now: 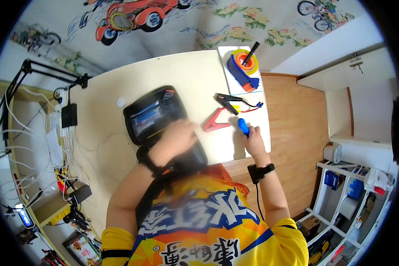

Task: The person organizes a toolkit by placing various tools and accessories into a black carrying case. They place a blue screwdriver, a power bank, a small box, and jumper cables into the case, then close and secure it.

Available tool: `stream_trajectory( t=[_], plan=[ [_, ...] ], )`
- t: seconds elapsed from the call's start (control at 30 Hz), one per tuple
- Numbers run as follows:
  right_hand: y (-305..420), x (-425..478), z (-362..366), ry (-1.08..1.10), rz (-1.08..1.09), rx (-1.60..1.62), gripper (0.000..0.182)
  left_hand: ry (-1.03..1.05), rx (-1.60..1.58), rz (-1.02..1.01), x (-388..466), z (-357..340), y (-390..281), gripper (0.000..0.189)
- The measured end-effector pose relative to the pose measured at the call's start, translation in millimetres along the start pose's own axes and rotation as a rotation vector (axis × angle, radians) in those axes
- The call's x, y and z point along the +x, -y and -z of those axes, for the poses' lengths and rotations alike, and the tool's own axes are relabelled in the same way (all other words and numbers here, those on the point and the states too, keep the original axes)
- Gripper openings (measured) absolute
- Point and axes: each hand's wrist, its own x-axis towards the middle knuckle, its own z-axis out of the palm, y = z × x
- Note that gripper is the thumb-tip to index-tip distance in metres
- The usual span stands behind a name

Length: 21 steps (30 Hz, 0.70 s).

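Note:
An unzipped black zip case lies on the table in front of me, its lid [178,99] folded back and a clear or mesh pocket showing inside. Over its near half [199,154] is my left hand [178,138], blurred by motion; its fingers and anything in them cannot be made out. My right hand [256,143] grips a blue object [243,126], perhaps a handle, above the table's right side. Beyond it lie a red battery clamp [216,123] and a black battery clamp [228,101], joined by short red and black leads to a blue connector [259,104].
At the back right corner, a blue and orange tape dispenser [237,71] rests on a white board [224,71], with a black marker [251,53] stuck in its roll. White cables [74,146] and a black adapter [69,115] crowd the left edge. A shelf rack [347,169] stands right.

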Motion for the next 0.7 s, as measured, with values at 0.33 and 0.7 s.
stream_trajectory(
  t=[0.33, 0.7],
  plan=[
    [-18, 3, -12, -0.256, 0.295, 0.050, 0.045, 0.157, 0.304, 0.194, 105, -58, -45, 0.061],
    [-34, 6, 8, -0.056, 0.395, 0.119, 0.040, 0.125, 0.202, 0.062, 85, -16, -62, 0.060]
  ],
)
